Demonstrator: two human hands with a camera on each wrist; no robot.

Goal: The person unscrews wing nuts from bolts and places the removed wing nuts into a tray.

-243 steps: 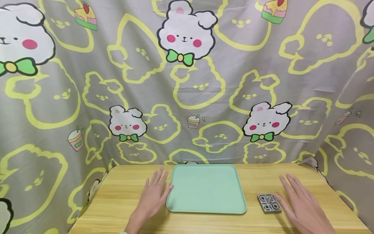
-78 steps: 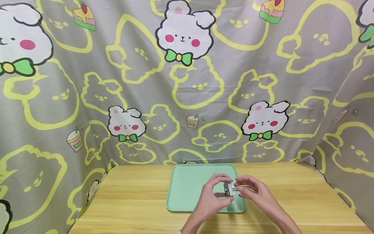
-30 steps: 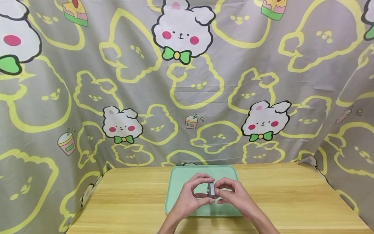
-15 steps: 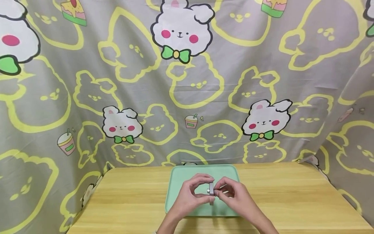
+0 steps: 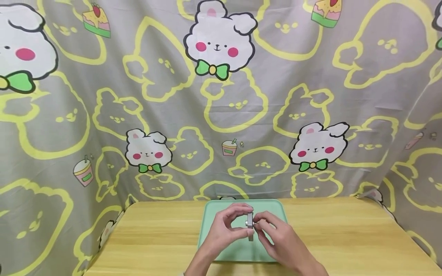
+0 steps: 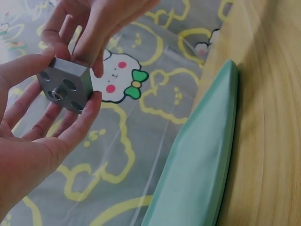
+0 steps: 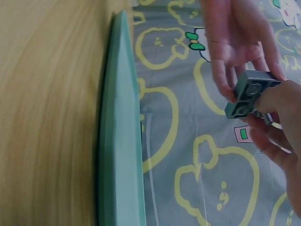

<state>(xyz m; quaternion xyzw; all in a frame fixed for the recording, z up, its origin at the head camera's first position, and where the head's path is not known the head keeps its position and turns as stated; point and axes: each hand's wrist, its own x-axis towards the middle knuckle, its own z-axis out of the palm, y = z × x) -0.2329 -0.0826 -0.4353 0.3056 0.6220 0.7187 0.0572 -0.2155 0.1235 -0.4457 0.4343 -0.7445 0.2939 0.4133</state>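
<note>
A small square grey metal block with round recesses is held upright above the mint-green tray. My left hand grips its opposite edges between thumb and fingers. In the left wrist view, a screw with a socketed head pokes out of the block's face. From the other side my right hand pinches the screw's thin end with thumb and forefinger. Threads of that screw show beside the block in the right wrist view. Fingers partly hide the far face.
The tray lies flat on a light wooden table, under both hands. A grey curtain printed with white rabbits and yellow outlines hangs behind the table and along both sides.
The block lay on the table right of the tray; both hands now hold it up over the tray. The screw has entered the block, and the right fingers have shifted around its end.
</note>
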